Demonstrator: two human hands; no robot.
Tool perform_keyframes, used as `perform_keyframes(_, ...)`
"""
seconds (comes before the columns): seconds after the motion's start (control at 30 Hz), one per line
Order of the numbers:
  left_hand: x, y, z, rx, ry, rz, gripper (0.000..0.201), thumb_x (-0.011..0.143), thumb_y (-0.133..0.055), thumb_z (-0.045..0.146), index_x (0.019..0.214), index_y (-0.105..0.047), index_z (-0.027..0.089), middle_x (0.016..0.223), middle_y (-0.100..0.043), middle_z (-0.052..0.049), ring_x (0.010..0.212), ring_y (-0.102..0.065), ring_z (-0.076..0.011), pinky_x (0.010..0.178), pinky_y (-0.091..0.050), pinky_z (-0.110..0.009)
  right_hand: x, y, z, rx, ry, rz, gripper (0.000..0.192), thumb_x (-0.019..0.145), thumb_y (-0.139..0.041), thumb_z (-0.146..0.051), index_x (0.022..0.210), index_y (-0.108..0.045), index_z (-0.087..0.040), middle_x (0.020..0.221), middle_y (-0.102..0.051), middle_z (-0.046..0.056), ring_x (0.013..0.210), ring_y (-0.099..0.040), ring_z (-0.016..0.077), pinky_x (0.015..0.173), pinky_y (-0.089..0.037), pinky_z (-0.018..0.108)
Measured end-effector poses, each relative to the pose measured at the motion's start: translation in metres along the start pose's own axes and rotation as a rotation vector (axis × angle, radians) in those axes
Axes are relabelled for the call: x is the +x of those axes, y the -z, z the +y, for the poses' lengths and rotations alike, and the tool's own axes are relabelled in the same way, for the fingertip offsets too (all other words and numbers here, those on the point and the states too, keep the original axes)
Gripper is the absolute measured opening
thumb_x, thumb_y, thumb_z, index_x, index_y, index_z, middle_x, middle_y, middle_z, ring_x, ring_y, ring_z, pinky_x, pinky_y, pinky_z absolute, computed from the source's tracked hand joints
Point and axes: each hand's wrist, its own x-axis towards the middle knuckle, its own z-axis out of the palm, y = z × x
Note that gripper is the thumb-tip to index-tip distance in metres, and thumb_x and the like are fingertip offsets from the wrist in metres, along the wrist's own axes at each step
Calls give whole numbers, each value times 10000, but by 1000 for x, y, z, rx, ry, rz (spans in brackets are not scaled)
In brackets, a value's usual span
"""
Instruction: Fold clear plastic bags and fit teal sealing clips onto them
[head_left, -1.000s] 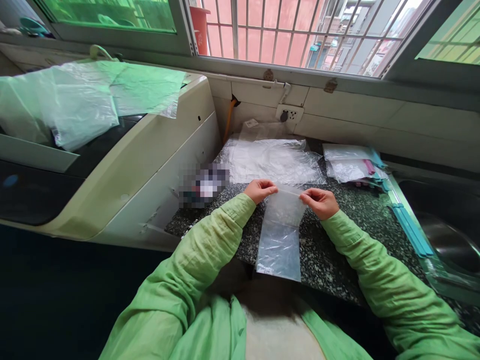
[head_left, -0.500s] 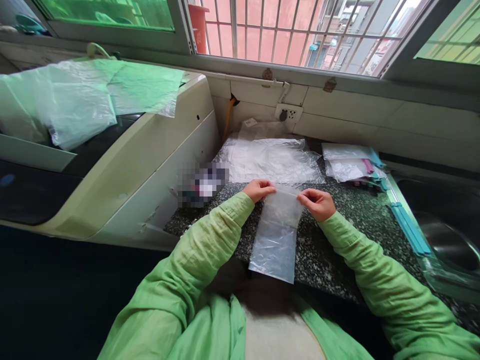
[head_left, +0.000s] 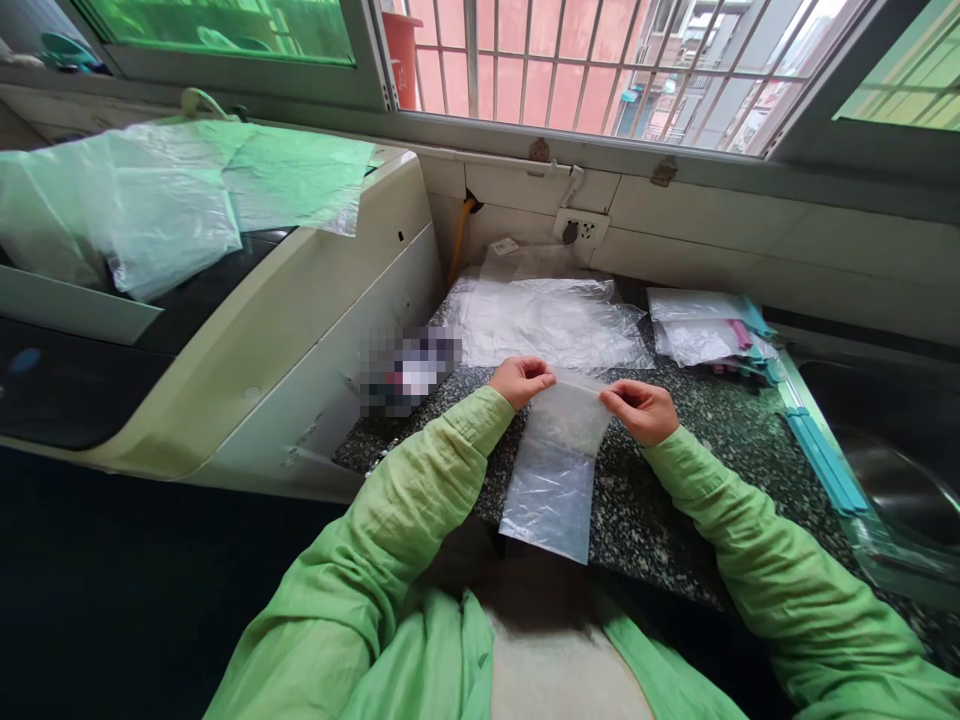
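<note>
Clear plastic bag held at the near edge of the tabletop. We see the bag [head_left: 551,485] between 2 hands, its narrow mouth-like end uppermost and its lower end reaching the front edge of the tabletop [head_left: 720,440]; we cannot tell whether that lower end touches the stone. The left hand [head_left: 523,382] has its grip pinching the bag's upper left corner between thumb and forefinger; the right hand [head_left: 643,410] has its grip pinching the upper right corner likewise. Compared with 1 second ago, the lower end has swung a little toward the left, while both pinches stay at the same corners. We read this as a small turn of the free end and not a change of hold, so the handling appears to stand at the same stage.

Farther out, we note loose clear sheets [head_left: 547,325] spread along the back of the tabletop, just beyond the left hand, and a stack of bags [head_left: 694,335] with blue and pink strips near the back right corner. Blue strips [head_left: 825,465] lie along the rim of the sink at the right edge. Beyond the left edge stands a cream machine [head_left: 352,260], with plastic film [head_left: 172,215] draped over its top.
</note>
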Motion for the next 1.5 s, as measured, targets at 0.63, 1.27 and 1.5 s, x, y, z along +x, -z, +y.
perform_keyframes(0.63, 4, -1, -12, -33, 18, -150, 310, 492, -676, 369, 529, -512, 109, 455, -375, 64, 473, -329, -40, 478, -245, -193, -3, -3, -2, -3, 7, -58, 261, 670, -549, -394, 561, -549, -156, 492, -487, -9, 459, -415, 83, 435, -353, 208)
perform_keyframes(1.27, -1, 3, 1, -36, -17, -165, 367, 452, -689, 409, 484, -468, 119, 448, -342, 70, 466, -299, -33, 463, -234, -188, -4, -5, -3, -11, 8, -20, 256, 671, -557, -401, 591, -562, -158, 508, -506, -6, 459, -419, 85, 432, -352, 212)
perform_keyframes(1.5, 2, 5, -5, 66, 29, -158, 192, 534, -625, 277, 558, -532, 110, 467, -372, 63, 482, -332, -48, 481, -251, -188, -4, -9, 0, 21, -25, -57, 262, 663, -557, -408, 589, -547, -157, 486, -477, -17, 445, -394, 77, 420, -328, 208)
